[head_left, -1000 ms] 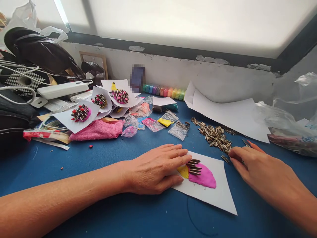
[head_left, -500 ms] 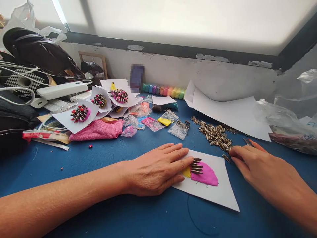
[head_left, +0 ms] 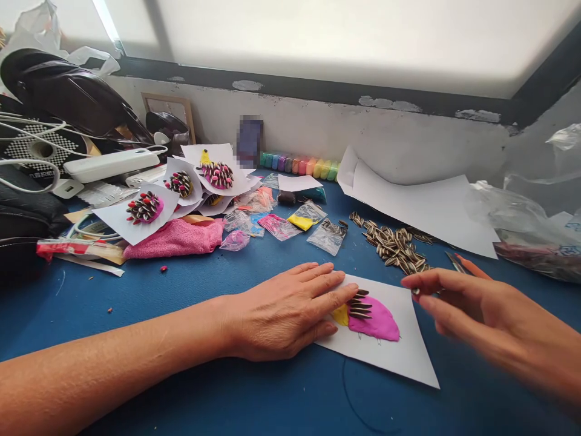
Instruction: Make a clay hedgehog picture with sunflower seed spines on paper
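My left hand (head_left: 290,312) lies flat with fingers stretched over the left part of a white paper sheet (head_left: 408,357). On that sheet is a flattened magenta clay shape (head_left: 379,321) joined to a yellow clay piece (head_left: 341,315), which my left fingers partly cover. Several striped sunflower seeds stick out of the magenta clay near the seam. Over the sheet's right edge, my right hand (head_left: 481,321) pinches a sunflower seed (head_left: 415,291) between thumb and index finger. Behind it lies a heap of loose sunflower seeds (head_left: 394,247).
Finished clay-and-seed pictures (head_left: 145,209) lie on papers at the left, by a pink cloth (head_left: 175,239). Small clay bags (head_left: 308,217) spread across the middle. An orange-handled tool (head_left: 472,266) rests behind my right hand; a curled white sheet (head_left: 422,206) lies along the wall.
My right hand has lifted from the edge of the seed heap and moved left toward the paper, with a seed in its fingertips. My left hand has stayed in place.
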